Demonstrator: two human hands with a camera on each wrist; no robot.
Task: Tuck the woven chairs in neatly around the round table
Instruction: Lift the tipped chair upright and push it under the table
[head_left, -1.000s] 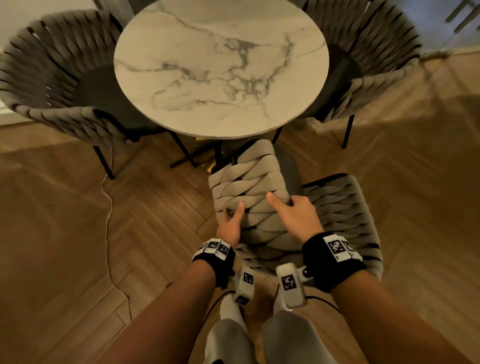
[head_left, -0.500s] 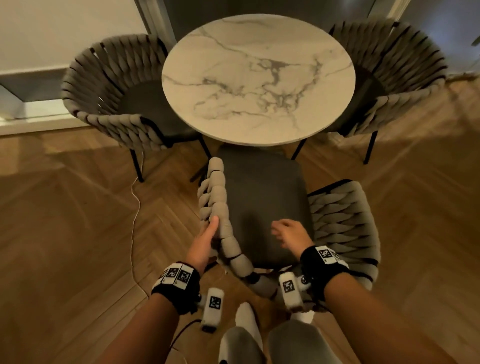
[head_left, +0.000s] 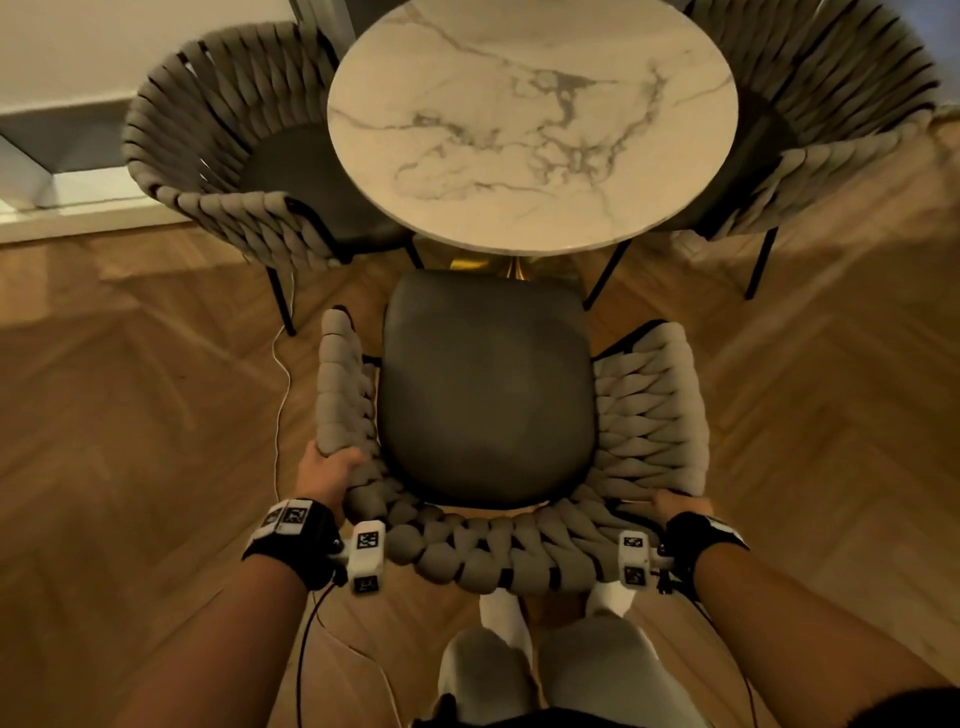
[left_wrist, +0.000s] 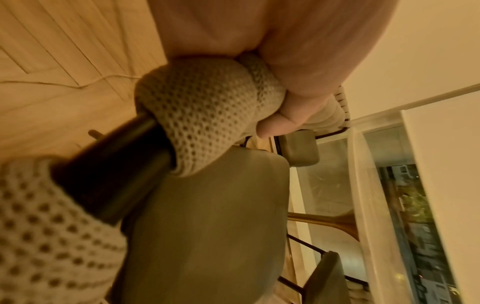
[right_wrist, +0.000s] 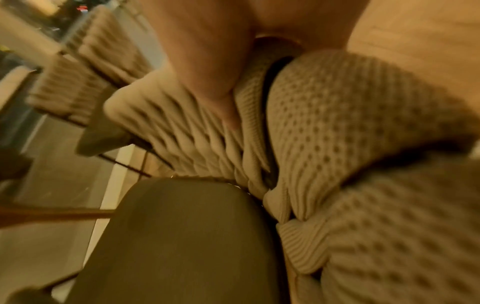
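A woven chair (head_left: 639, 415) with a dark seat cushion (head_left: 485, 395) stands upright in front of me, its open front facing the round marble table (head_left: 530, 124). My left hand (head_left: 327, 475) grips the chair's left rear rim, thumb over the woven cord (left_wrist: 205, 115). My right hand (head_left: 678, 504) grips the right rear rim, fingers pressed into the weave (right_wrist: 324, 127). The cushion's front edge sits just short of the table's edge. Two more woven chairs, at the left (head_left: 228, 145) and at the right (head_left: 841, 119), have their seats partly under the tabletop.
Herringbone wood floor (head_left: 130, 415) lies on both sides of the chair. A thin white cable (head_left: 283, 395) runs over the floor by the chair's left side. A white wall and skirting (head_left: 67, 208) are at far left. My legs and white socks (head_left: 501, 613) stand right behind the chair.
The chair has turned from side-on to facing the table squarely. My hands have shifted from its armrest and seat to the two rear corners of its rim.
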